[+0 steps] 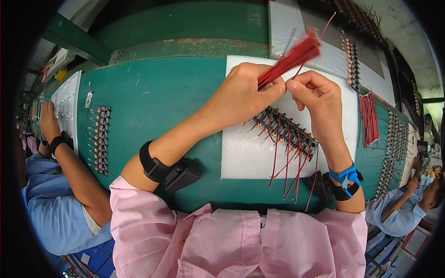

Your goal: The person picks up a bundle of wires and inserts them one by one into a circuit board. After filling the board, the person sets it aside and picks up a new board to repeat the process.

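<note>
A bundle of red wires (294, 55) is gripped in my left hand (248, 90), its far ends fanned out and blurred. My right hand (316, 95) is beside it, thumb and forefinger pinched on a single dark red wire (303, 65) that slants up past the bundle. The fingertips of both hands nearly meet. Below them, a row of small circuit boards (282, 127) lies on a white foam sheet (241, 157). Several red wires hang from these boards toward me, some reaching past the sheet's near edge.
Another bundle of red wires (368, 120) lies right of the foam, with more board rows (396, 134) beyond. A strip of boards (99, 139) lies left on the green table (153, 97). A grey-white panel (287, 28) stands at the back. Co-workers in blue sit left (65, 199) and right (401, 213).
</note>
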`<state>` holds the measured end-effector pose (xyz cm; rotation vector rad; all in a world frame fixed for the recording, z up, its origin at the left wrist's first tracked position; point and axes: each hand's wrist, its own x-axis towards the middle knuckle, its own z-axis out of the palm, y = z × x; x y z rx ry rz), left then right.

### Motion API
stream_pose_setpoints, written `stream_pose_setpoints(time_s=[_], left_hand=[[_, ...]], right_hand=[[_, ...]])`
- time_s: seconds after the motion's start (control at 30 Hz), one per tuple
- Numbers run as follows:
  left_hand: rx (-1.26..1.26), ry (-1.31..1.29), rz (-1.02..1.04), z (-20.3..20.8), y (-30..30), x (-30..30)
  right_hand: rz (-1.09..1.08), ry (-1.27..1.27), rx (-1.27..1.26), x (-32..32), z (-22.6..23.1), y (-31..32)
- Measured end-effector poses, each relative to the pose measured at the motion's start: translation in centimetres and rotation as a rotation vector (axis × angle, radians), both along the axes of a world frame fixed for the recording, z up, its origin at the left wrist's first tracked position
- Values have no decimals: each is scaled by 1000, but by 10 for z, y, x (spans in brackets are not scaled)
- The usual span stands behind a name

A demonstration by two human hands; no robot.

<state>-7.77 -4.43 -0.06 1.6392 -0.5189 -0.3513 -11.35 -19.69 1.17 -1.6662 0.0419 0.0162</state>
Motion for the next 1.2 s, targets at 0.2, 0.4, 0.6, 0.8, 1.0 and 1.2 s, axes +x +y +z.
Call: stream_pose_setpoints(time_s=[0.2,0.4,0.6,0.8,1.0,1.2], left_hand=[[202,-288,-20,9,5,-2],[276,-252,-64,9,15,5],[315,-144,-55,-4,19,17],[318,-142,28,-13,25,25],[332,-167,70,-5,23,23],[329,-163,66,-6,22,23]], right_hand=[[23,27,-71,-3,3,1],[84,-26,-113,-1,-8,7],[158,-22,-270,6,-29,5],[203,-73,-514,8,-32,6],[172,-98,-493,8,-35,8],[133,-113,-508,7,-36,9]])
